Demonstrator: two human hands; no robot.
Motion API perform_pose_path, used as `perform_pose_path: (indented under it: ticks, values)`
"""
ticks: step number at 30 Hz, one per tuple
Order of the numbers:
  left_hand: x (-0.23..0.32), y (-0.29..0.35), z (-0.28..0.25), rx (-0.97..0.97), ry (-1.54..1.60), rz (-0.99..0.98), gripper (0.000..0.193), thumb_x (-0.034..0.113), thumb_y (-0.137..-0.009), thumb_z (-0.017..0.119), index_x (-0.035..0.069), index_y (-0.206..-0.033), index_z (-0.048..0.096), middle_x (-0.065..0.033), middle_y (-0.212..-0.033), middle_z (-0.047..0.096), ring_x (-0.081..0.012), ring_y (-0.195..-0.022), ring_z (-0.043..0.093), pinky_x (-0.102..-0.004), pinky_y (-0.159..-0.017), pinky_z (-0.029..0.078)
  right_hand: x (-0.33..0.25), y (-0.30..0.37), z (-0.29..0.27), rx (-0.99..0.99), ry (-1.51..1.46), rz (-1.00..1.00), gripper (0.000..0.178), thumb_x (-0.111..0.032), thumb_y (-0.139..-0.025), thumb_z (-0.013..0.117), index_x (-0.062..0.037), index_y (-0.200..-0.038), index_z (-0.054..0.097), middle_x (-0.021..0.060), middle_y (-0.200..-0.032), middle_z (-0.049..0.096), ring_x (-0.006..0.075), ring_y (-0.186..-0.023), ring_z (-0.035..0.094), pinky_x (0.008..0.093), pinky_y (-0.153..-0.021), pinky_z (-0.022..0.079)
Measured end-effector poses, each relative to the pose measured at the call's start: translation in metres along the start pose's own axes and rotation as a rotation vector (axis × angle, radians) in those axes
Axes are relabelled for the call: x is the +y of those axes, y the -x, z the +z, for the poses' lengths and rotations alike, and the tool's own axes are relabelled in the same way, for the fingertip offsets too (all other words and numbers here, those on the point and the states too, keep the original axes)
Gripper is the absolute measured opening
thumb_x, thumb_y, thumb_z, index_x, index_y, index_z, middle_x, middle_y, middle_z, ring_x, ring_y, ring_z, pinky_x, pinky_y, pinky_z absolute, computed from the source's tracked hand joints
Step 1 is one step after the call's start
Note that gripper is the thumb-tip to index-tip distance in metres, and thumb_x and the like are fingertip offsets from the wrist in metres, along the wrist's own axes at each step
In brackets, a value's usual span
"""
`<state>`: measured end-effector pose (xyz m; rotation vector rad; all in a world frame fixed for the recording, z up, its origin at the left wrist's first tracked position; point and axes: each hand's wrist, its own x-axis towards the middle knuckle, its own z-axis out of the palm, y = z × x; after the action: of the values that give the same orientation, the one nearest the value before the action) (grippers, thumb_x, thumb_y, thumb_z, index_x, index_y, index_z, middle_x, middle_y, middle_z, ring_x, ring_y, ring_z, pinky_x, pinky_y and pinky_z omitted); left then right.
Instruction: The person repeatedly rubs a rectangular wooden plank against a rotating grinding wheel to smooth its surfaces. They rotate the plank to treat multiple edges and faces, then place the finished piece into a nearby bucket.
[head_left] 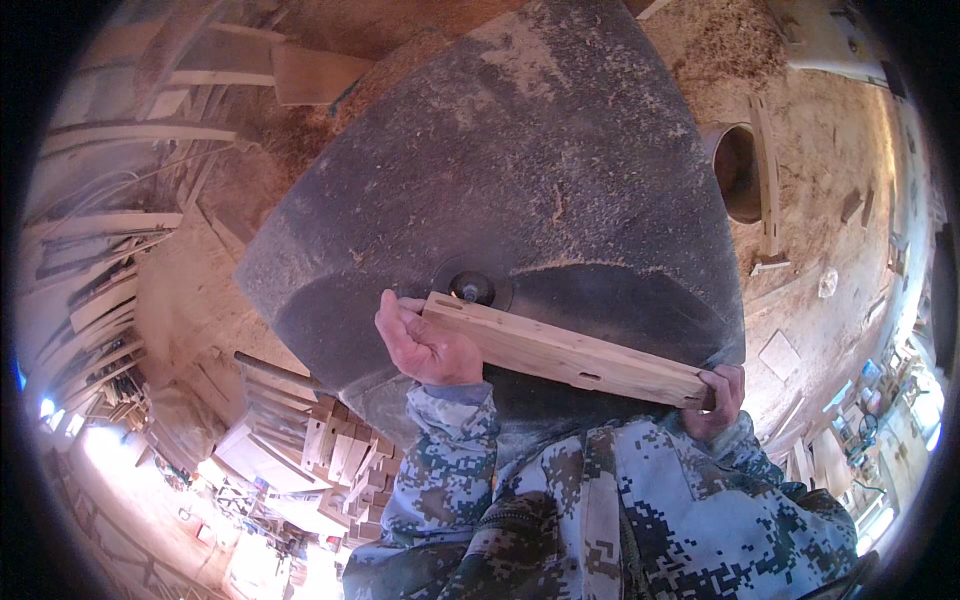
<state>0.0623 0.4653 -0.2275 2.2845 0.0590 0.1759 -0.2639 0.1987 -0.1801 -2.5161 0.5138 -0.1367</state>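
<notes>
A pale wooden board (pixel 565 350) with small slots cut in its edge and end lies slantwise across the near part of a dark, dusty machine table (pixel 520 170). My left hand (pixel 430 345) is curled at the board's left end, its fingers reaching round the far side. Around the right end my right hand (pixel 718 400) is closed, with the fingers bent over it. Just beyond the left end, a round spindle (pixel 471 288) sits in a circular opening in the table. The board covers part of that opening's near rim. Its underside is hidden.
Sawdust and shavings lie on the table and floor. A wide pipe opening (pixel 738 172) and a long wooden strip (pixel 766 180) are right of the table. Stacked wood pieces (pixel 345 455) stand at the near left; long curved boards (pixel 105 300) line the far left.
</notes>
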Motion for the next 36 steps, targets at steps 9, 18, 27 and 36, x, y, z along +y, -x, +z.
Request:
perform_pose_path:
  ticks: [9, 18, 27, 36]
  values:
    - [0.007, -0.006, -0.001, -0.041, -0.041, -0.021, 0.04, 0.013, -0.114, 0.038, -0.005, -0.146, 0.052, -0.0116, -0.105, 0.065, -0.021, -0.094, 0.062, -0.0353, -0.093, 0.052, -0.004, 0.004, -0.002, -0.003, -0.031, 0.019, 0.06, -0.014, -0.054, 0.08, -0.0018, -0.111, 0.067, 0.0183, -0.099, 0.059, 0.039, -0.087, 0.06, 0.049, -0.078, 0.05]
    - [0.012, -0.005, 0.003, 0.057, 0.16, -0.183, 0.044, 0.012, -0.111, 0.038, -0.009, -0.148, 0.05, -0.0107, -0.105, 0.064, -0.0205, -0.093, 0.061, -0.0352, -0.091, 0.052, -0.006, -0.013, -0.009, -0.027, 0.012, -0.022, 0.058, -0.008, -0.057, 0.081, -0.0024, -0.112, 0.065, 0.017, -0.097, 0.059, 0.0369, -0.086, 0.06, 0.0464, -0.076, 0.05]
    - [0.004, -0.019, -0.002, 0.198, -0.021, -0.222, 0.042, 0.012, -0.113, 0.038, -0.006, -0.148, 0.055, -0.0123, -0.115, 0.067, -0.0216, -0.102, 0.063, -0.0355, -0.096, 0.052, -0.005, -0.05, -0.017, -0.123, 0.033, -0.079, 0.066, -0.027, -0.061, 0.091, -0.0037, -0.117, 0.066, 0.0159, -0.107, 0.063, 0.0376, -0.094, 0.063, 0.0494, -0.084, 0.052]
    - [-0.006, -0.028, -0.012, 0.271, 0.0, -0.231, 0.042, 0.014, -0.115, 0.038, -0.005, -0.149, 0.055, -0.0116, -0.116, 0.066, -0.0223, -0.106, 0.062, -0.0343, -0.102, 0.049, -0.009, -0.069, -0.019, -0.11, -0.01, -0.031, 0.045, -0.023, -0.087, 0.077, -0.0017, -0.124, 0.064, 0.0197, -0.11, 0.064, 0.0397, -0.096, 0.063, 0.0515, -0.086, 0.052]
